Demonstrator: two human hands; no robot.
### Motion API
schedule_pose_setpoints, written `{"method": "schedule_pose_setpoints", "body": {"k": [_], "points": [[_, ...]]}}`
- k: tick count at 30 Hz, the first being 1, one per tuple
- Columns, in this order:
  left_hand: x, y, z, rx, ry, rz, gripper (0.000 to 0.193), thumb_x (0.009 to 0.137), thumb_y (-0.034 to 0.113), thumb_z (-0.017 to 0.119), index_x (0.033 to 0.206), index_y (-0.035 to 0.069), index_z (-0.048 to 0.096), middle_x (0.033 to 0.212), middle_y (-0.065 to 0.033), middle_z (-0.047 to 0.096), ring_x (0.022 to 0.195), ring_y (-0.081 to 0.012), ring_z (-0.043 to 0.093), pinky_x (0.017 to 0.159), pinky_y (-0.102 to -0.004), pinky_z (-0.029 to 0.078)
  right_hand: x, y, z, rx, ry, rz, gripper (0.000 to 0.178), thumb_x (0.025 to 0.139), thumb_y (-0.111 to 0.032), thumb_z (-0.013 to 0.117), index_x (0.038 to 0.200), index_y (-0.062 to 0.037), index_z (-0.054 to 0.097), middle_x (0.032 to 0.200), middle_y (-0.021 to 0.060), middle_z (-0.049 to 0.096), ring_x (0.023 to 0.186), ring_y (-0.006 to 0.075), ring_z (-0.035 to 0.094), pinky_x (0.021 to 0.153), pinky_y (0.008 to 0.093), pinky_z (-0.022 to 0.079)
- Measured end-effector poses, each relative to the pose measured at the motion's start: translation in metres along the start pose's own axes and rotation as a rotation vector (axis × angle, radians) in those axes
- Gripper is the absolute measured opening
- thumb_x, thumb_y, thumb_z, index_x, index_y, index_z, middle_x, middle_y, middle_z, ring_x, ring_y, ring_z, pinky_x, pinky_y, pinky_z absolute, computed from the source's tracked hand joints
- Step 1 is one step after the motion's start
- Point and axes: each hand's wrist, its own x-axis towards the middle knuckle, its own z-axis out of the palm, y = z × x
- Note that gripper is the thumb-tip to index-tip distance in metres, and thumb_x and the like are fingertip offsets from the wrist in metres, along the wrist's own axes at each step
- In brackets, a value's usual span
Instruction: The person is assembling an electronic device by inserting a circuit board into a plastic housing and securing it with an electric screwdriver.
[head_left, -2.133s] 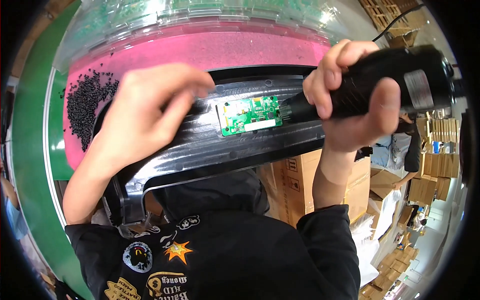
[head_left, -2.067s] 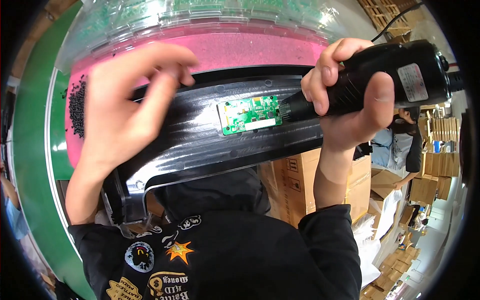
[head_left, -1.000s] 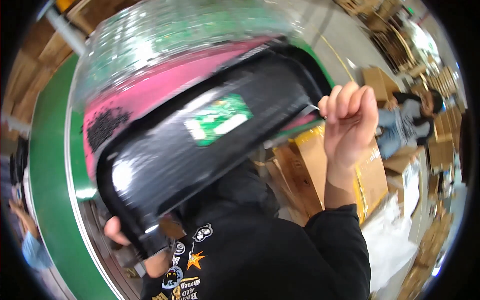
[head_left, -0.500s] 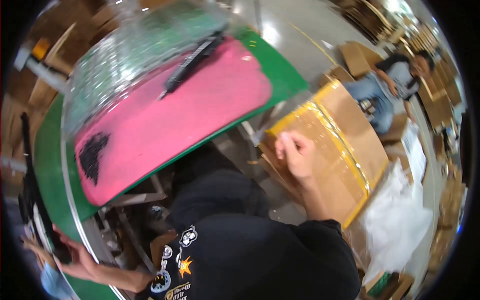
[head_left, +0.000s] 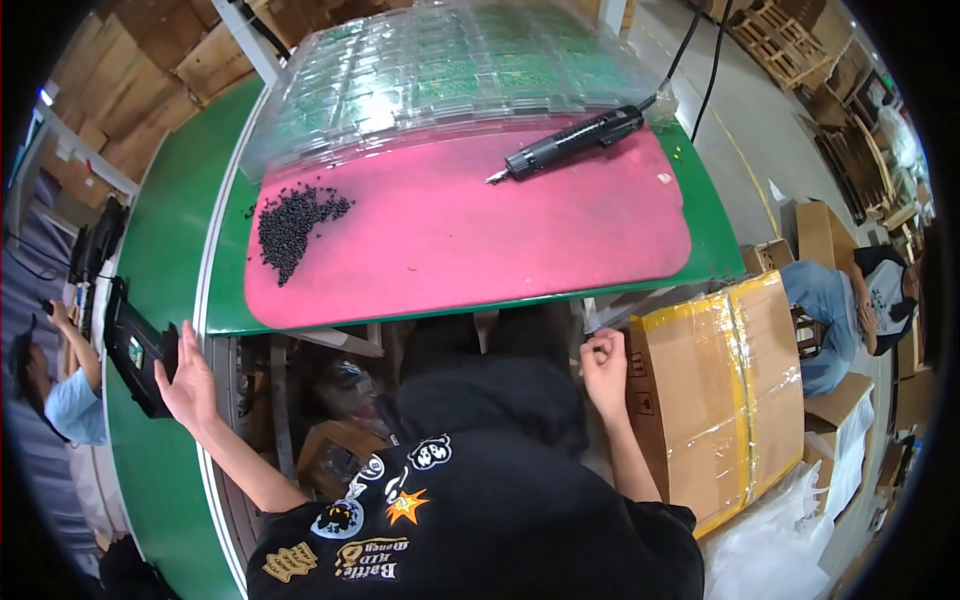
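My left hand [head_left: 190, 385] is open with its fingers stretched out, at the edge of the green belt on the left. Right beside it lies a black rectangular housing [head_left: 128, 352] with a small green circuit board inside; I cannot tell whether the thumb touches it. My right hand [head_left: 604, 368] is closed, knuckles up, next to the cardboard box; anything inside the fingers is hidden. A pink mat [head_left: 450, 250] covers the bench, with a heap of small black screws [head_left: 290, 230] at its left. On its far right rests a black electric screwdriver [head_left: 570, 142].
Clear plastic trays [head_left: 440, 70] holding green circuit boards are stacked behind the mat. A taped cardboard box [head_left: 700, 390] stands at my right, with white plastic sheeting [head_left: 775, 540] beside it. One co-worker [head_left: 72, 400] is at the far left, another person [head_left: 830, 310] sits at the right.
My view has turned and levelled leftward. Against the bench, my left hand has come away from the black housing, which now lies on the belt. The right hand stays closed near the box.
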Motion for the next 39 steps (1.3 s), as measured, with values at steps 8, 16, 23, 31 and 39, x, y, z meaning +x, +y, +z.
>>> {"method": "schedule_pose_setpoints", "body": {"k": [8,16,23,31,39], "points": [[-0.027,-0.104,0.028,0.77,-0.188,0.064,0.024,0.095,0.022,0.05,0.103,0.001,0.057,0.079,-0.0052,0.057,0.073,-0.0175,0.053,0.062,-0.0282,0.041,0.009,0.06,0.034,-0.426,-0.149,-0.072,0.022,0.08,-0.01,0.064,0.099,-0.0013,0.057,0.077,0.0151,0.065,0.072,0.0291,0.066,0.066,0.037,0.051],[-0.048,-0.159,0.033,1.246,-0.358,0.087,0.019,0.096,0.013,0.049,0.096,-0.003,0.059,0.075,-0.0105,0.061,0.066,-0.0163,0.057,0.06,-0.0272,0.045,0.013,0.055,0.035,-0.427,-0.167,-0.008,0.014,0.08,-0.008,0.063,0.093,-0.0009,0.06,0.073,0.0139,0.064,0.068,0.0241,0.065,0.064,0.034,0.05],[-0.043,-0.208,0.074,1.79,-0.671,0.189,0.015,0.083,-0.003,0.062,0.098,-0.001,0.062,0.079,-0.0056,0.064,0.068,-0.0119,0.061,0.064,-0.0251,0.048,0.009,0.048,0.045,-0.405,-0.279,-0.016,0.009,0.082,-0.002,0.06,0.09,0.0019,0.059,0.07,0.0102,0.06,0.063,0.0149,0.058,0.06,0.0275,0.047],[-0.006,-0.266,0.09,2.272,-1.222,0.411,0.015,0.078,0.013,0.066,0.092,0.008,0.063,0.087,-0.0042,0.056,0.082,-0.0212,0.056,0.067,-0.0326,0.045,0.024,0.069,0.054,-0.48,-0.281,-0.023,0.016,0.082,-0.005,0.061,0.095,0.0024,0.06,0.078,0.0192,0.062,0.073,0.0299,0.062,0.07,0.0371,0.049],[-0.013,-0.246,0.106,2.31,-1.075,0.249,0.012,0.074,0.001,0.065,0.085,0.003,0.059,0.083,-0.0082,0.057,0.076,-0.0272,0.057,0.065,-0.0357,0.046,0.046,0.11,0.052,-0.503,-0.414,-0.122,0.025,0.092,-0.014,0.052,0.111,0.0022,0.056,0.107,0.0231,0.059,0.1,0.0384,0.056,0.086,0.0448,0.044]]}}
